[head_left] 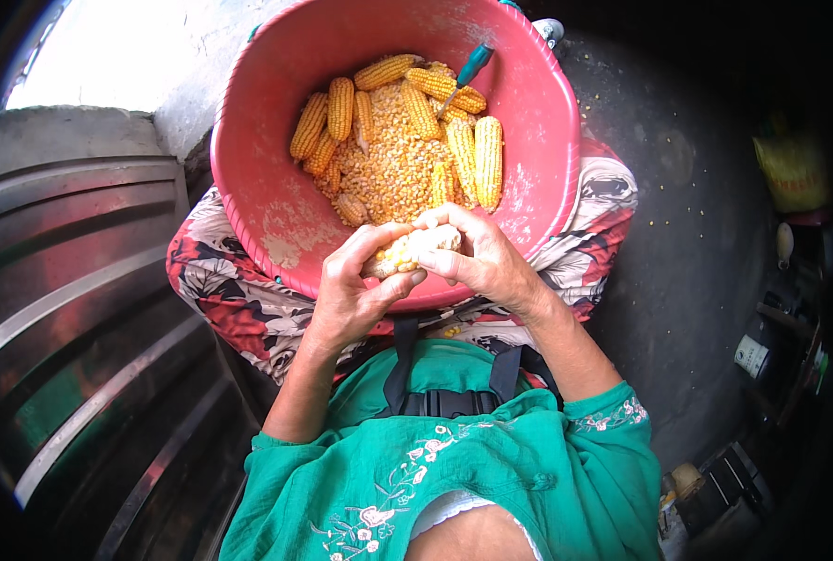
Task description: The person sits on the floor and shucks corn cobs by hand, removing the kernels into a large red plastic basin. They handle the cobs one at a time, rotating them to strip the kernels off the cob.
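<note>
My left hand (360,280) and my right hand (476,252) both grip one partly shelled corn cob (402,254) over the near rim of a red plastic tub (269,175). Yellow kernels still cover part of its left side, while its right end is pale and bare. Below, loose corn kernels (395,179) cover the tub's bottom. Several yellow corn ears (488,161) lie around them along the tub wall. A screwdriver with a teal handle (475,64) leans at the back right, its shaft down among the ears.
The tub stands against my lap, over patterned trousers (234,280). A ribbed metal door or panel (86,294) is close on the left. Scattered kernels dot the dark floor (641,280). A labelled bottle (751,356) and a yellow bag (791,168) are at the right.
</note>
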Demonstrator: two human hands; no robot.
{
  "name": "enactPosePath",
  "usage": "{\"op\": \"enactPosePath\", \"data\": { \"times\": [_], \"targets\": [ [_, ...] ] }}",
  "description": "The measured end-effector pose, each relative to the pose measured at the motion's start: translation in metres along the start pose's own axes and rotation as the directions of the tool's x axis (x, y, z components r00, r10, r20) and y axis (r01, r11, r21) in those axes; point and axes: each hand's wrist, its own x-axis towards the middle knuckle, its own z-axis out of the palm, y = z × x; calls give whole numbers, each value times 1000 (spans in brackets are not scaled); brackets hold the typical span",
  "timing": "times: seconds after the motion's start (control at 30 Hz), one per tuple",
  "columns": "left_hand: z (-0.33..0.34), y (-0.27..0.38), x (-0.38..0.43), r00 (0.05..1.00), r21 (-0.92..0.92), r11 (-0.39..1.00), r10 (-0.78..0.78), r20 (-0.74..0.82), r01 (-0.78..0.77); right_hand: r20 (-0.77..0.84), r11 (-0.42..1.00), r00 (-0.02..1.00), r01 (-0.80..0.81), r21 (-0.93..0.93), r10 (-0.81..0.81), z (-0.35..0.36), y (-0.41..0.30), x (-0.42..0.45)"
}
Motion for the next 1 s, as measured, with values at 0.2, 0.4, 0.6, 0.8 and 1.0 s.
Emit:
{"op": "enactPosePath", "data": {
  "times": [0.2,0.4,0.6,0.8,1.0],
  "targets": [
    [3,0,-2,1000,13,1000,-21,-17,22,-97,1000,995,-22,10,23,11,6,0],
    [8,2,1,992,145,982,122,-2,-121,-264,995,963,75,65,-56,16,29,4],
    [7,-7,-2,947,-443,866,-306,-98,234,5,918,989,-138,371,146,3,8,2],
    [2,-20,-2,935,-518,789,-348,64,330,-38,947,995,-79,310,96,7,8,4],
    [4,-21,-2,930,-520,780,-359,86,349,-42,941,994,-79,329,98,7,13,2]
  ]
}}
